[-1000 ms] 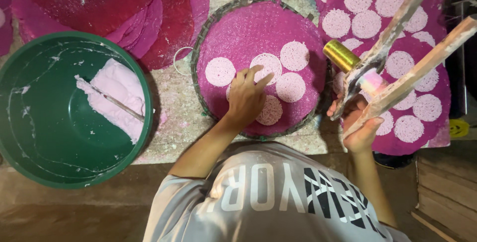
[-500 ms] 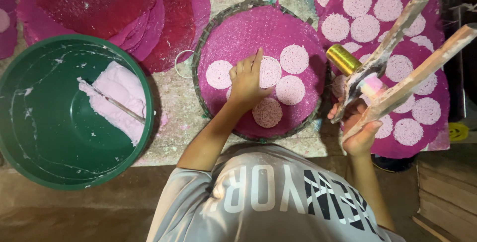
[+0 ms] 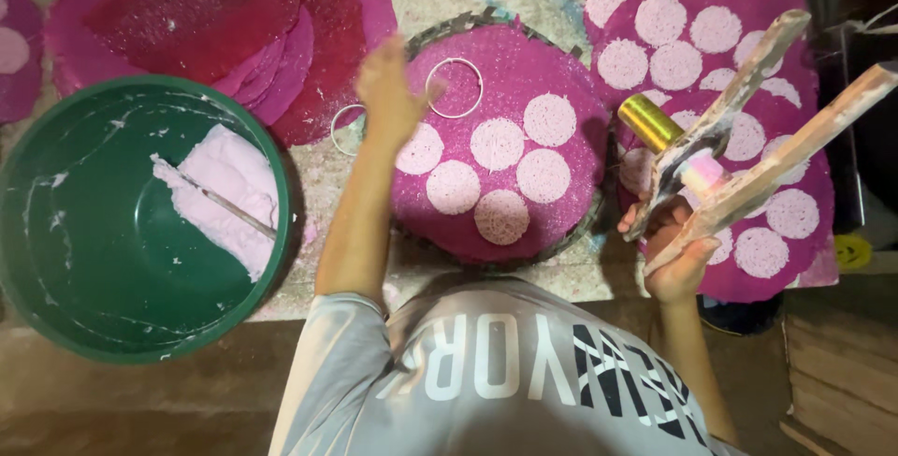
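Note:
My left hand (image 3: 388, 91) is stretched out over the far left of a round pink mat (image 3: 561, 231), and its fingertips pinch the left rim of a thin metal ring (image 3: 456, 88) lying there. Several pale pink discs (image 3: 496, 144) sit on this mat in a cluster. A second metal ring (image 3: 344, 129) lies just left of the mat. My right hand (image 3: 675, 250) grips a wooden two-armed press (image 3: 748, 161) with a golden cylinder (image 3: 649, 120), held above the mat's right edge.
A green basin (image 3: 56, 269) at the left holds a lump of pale pink dough (image 3: 229, 189) and a stick. Stacked empty pink mats (image 3: 187, 16) lie at the back left. Mats covered with discs (image 3: 711, 35) fill the right. Wooden boards lie at the bottom right.
My left hand has left the discs in the middle of the mat and moved away from me to the ring at the mat's far left. The right hand and press stay put.

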